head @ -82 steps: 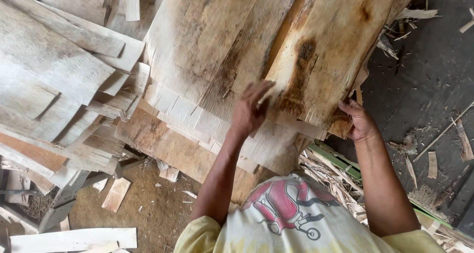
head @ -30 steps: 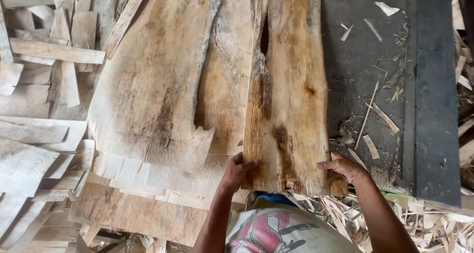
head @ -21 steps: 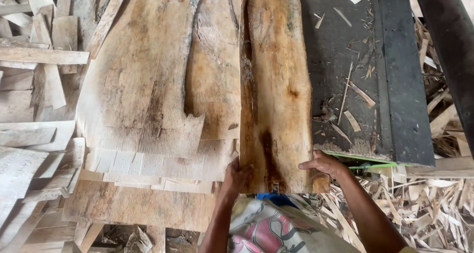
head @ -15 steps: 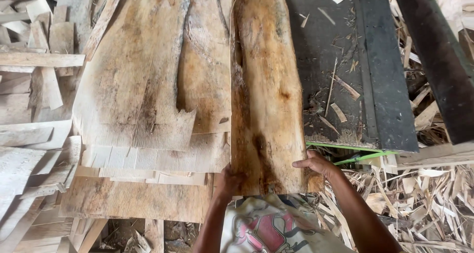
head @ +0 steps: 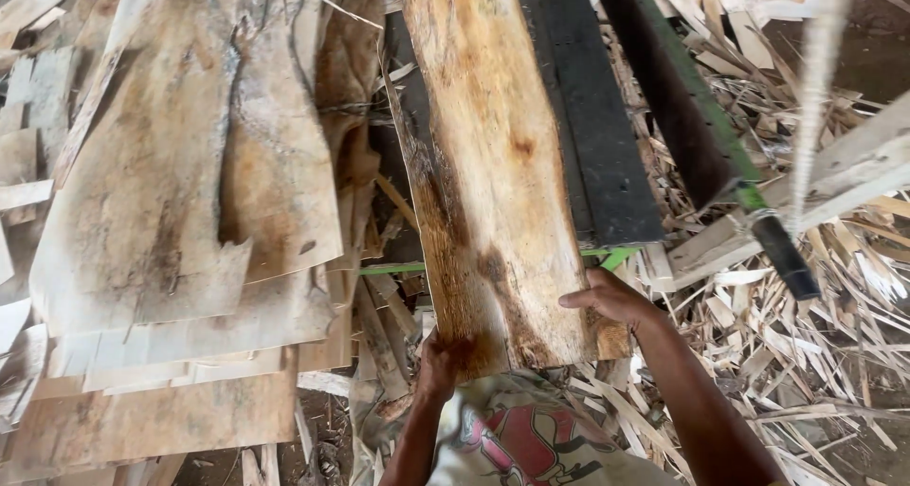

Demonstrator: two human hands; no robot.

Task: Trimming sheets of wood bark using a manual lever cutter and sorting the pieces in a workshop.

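I have both hands on the near end of a long strip of wood veneer [head: 493, 183]: my left hand [head: 438, 365] is closed around its lower left corner, my right hand [head: 611, 298] is clamped on its right edge, fingers laid over the top face. The strip lies lengthwise away from me over a dark conveyor bed [head: 592, 116], apart from the stack of veneer sheets [head: 180, 211] on my left

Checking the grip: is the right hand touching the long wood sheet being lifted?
Touching. The head view shows the right hand laid flat on the near end of the wood sheet, fingers spread over its face, no gap.
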